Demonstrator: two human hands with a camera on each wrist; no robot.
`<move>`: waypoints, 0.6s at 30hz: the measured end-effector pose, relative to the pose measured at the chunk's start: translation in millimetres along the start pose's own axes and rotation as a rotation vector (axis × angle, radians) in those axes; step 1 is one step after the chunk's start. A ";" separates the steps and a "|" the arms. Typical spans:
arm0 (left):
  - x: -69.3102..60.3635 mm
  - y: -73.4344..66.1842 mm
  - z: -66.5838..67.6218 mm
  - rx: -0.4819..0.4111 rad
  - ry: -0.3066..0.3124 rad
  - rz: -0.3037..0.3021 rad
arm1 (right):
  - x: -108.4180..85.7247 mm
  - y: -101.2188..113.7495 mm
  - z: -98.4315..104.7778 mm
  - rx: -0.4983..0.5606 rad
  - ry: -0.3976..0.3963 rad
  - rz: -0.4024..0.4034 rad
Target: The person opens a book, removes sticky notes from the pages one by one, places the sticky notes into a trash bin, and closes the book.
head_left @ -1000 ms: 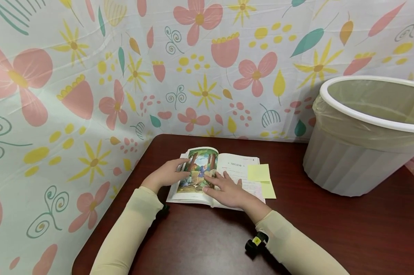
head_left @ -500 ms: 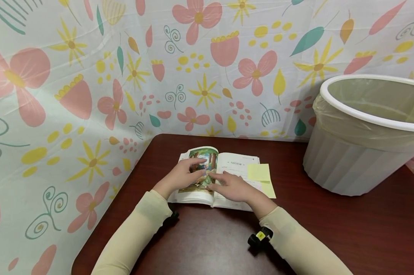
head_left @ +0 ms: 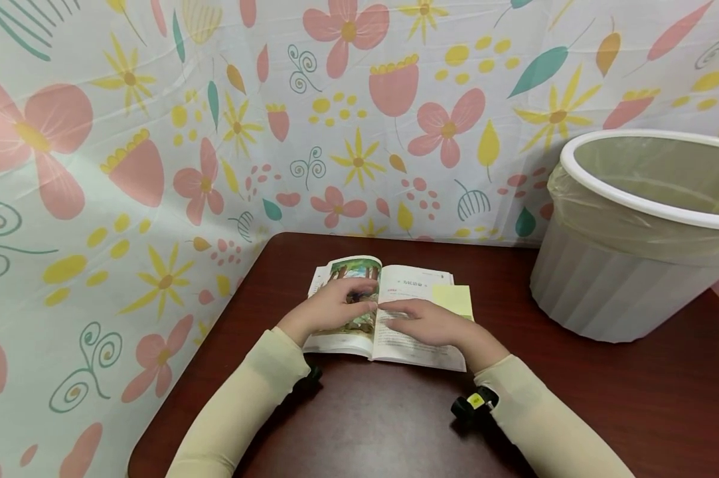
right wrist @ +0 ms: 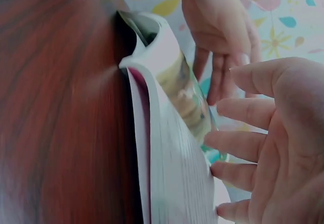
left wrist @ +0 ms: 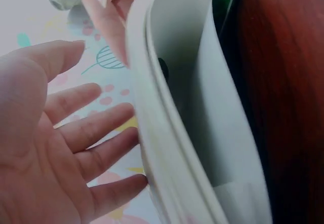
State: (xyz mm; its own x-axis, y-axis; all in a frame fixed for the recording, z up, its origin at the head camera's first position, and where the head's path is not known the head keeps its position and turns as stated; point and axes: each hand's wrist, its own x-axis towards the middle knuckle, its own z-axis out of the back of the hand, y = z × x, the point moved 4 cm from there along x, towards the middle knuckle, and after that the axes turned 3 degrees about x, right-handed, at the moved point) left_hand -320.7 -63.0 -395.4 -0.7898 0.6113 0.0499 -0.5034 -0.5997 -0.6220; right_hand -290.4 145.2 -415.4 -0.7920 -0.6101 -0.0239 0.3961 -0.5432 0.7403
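Flower-printed fabric [head_left: 359,133] is spread across the top and left of the frame, behind a dark red-brown table [head_left: 395,418]. At the centre, a book [head_left: 392,346] is laid open. Its picture page is partly covered by the left hand [head_left: 329,307], its text page by the right hand [head_left: 433,323]; both are opened, fingers extended, and nothing is gripped. Whether the pages are touched cannot be told. Beside the right hand, a yellow note [head_left: 453,299] is seen.

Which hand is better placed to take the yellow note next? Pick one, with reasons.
Probably the right hand: it is nearer the yellow note; the left hand is over the picture.
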 end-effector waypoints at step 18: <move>42.3 -11.9 3.6 0.276 0.299 0.042 | -17.1 -36.9 19.3 0.082 -0.134 0.007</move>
State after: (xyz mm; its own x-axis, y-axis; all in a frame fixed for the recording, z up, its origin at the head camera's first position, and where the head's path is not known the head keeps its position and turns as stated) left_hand -349.4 -31.8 -383.1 -0.6954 0.6822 -0.2261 -0.5803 -0.7185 -0.3833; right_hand -300.5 186.8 -429.3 -0.8462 -0.5285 0.0676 0.3672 -0.4865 0.7928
